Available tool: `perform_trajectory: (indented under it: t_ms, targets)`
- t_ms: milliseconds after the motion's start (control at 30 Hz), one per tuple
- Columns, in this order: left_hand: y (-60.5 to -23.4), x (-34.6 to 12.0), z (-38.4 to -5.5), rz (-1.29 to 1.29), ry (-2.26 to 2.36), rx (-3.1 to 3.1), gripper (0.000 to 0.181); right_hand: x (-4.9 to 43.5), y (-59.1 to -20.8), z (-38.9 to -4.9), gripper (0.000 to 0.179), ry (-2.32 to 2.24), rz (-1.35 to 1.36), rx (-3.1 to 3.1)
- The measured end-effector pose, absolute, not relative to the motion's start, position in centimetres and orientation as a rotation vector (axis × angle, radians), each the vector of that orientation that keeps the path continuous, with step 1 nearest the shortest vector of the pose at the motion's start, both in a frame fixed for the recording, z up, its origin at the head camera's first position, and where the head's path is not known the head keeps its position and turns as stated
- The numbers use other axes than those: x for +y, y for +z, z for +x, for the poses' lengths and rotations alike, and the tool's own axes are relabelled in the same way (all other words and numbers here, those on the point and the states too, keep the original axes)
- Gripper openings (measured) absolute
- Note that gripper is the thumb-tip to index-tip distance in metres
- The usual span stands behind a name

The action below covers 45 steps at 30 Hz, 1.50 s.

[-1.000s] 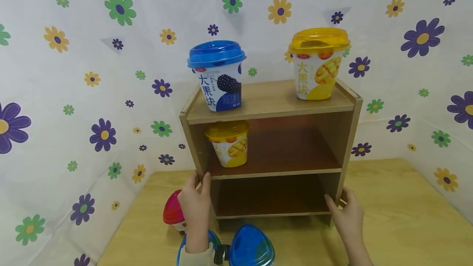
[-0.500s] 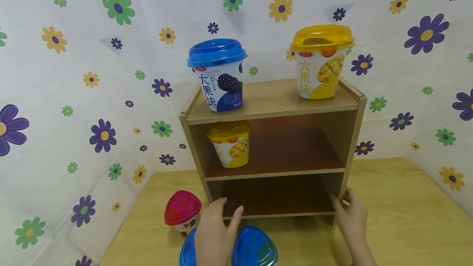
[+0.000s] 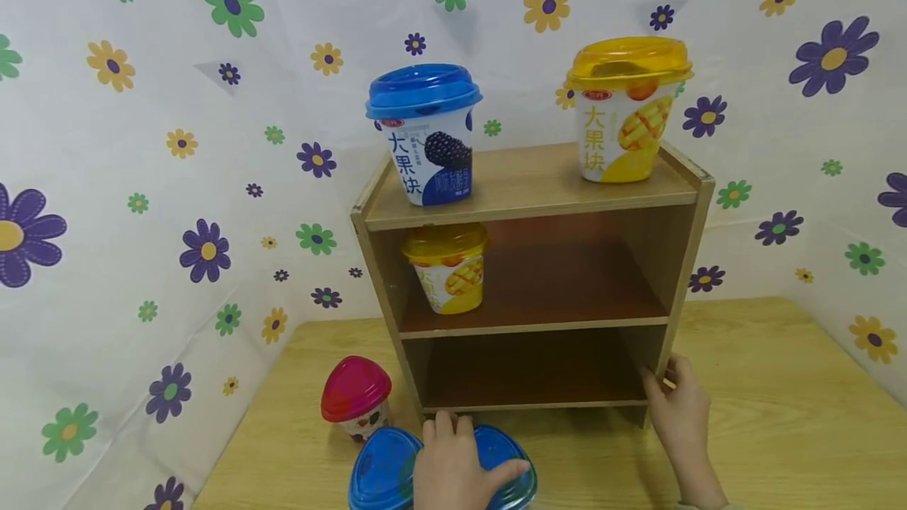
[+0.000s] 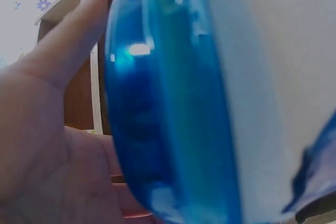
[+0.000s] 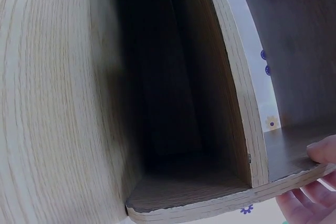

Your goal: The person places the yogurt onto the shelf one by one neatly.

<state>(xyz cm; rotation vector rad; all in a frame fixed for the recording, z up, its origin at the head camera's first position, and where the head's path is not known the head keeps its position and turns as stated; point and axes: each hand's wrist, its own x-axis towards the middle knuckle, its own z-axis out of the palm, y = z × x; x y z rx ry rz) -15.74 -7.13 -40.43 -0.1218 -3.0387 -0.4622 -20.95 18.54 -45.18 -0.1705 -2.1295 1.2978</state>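
Observation:
My right hand point(image 3: 683, 408) pinches the right side panel of a small wooden shelf point(image 3: 524, 330) near the bottom tier. In the right wrist view, its thumb lies inside the panel's edge point(image 5: 205, 203) and its fingers outside. My left hand point(image 3: 453, 467) is over a blue-lidded yogurt cup point(image 3: 496, 445), fingers reaching to the far side and thumb spread out straight. The left wrist view shows the blue lid point(image 4: 168, 103) close beside the palm, with the fingertips hidden behind it. Another blue-lidded cup point(image 3: 383, 467) stands just left of this hand.
On the shelf top stand a blue-lidded blackberry cup point(image 3: 425, 136) and a yellow-lidded mango cup point(image 3: 627, 112). A second mango cup point(image 3: 449, 270) is on the middle tier, left side. A pink-lidded cup point(image 3: 357, 392) stands on the wooden table point(image 3: 765, 384), left of the shelf.
My left hand has let go of the shelf's left side panel and come down toward me, over the blue-lidded cup. The right hand keeps hold of the right panel.

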Motion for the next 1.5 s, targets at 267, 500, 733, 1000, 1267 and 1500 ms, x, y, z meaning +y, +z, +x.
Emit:
perform_trajectory:
  t_ms: [267, 500, 733, 1000, 1267, 1500]
  targets:
    - [-40.9, -7.2, -15.8, -0.180, -0.478, -3.128, 0.101, 18.7, -45.1, -20.9, 0.026, 1.279, -0.150, -2.108]
    - [-40.6, -7.8, -15.8, -0.175, -0.659, -3.178, 0.093, 18.5, -45.2, -20.8, 0.026, 1.272, -0.136, -2.136]
    - [-40.1, -8.6, -16.3, -0.250, -0.841, -3.184, 0.079, 18.5, -45.4, -20.7, 0.027, 1.268, -0.123, -2.139]
    - [-40.1, -9.2, -16.3, -0.350, -1.072, -3.187, 0.067, 18.4, -45.4, -20.7, 0.026, 1.265, -0.111, -2.131]
    - [-41.0, -8.5, -15.8, -0.254, -0.704, -3.078, 0.095, 18.5, -45.4, -20.6, 0.027, 1.268, -0.113, -2.133]
    - [-41.1, -8.2, -15.9, -0.175, -0.623, -3.103, 0.096, 18.4, -45.3, -20.6, 0.028, 1.275, -0.127, -2.143]
